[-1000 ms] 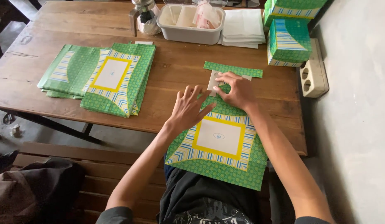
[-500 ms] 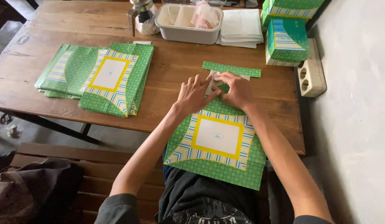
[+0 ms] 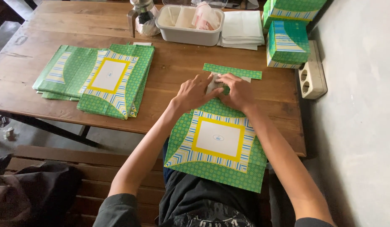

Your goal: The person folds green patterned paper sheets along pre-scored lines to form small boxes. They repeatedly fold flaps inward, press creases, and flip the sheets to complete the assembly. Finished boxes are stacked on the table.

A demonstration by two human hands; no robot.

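Both hands press flat at the far end of the green flattened carton [image 3: 218, 143], whose long axis runs near to far off the table's [image 3: 169, 67] near edge. Left hand [image 3: 195, 93] and right hand [image 3: 239, 92] meet fingertip-to-fingertip on its folded flap [image 3: 232, 71], gripping nothing.

Flat green carton [image 3: 218, 145] with yellow-framed white label under both grips; stacked flats [image 3: 104, 80] far left; assembled green boxes [image 3: 287, 42] beyond right.
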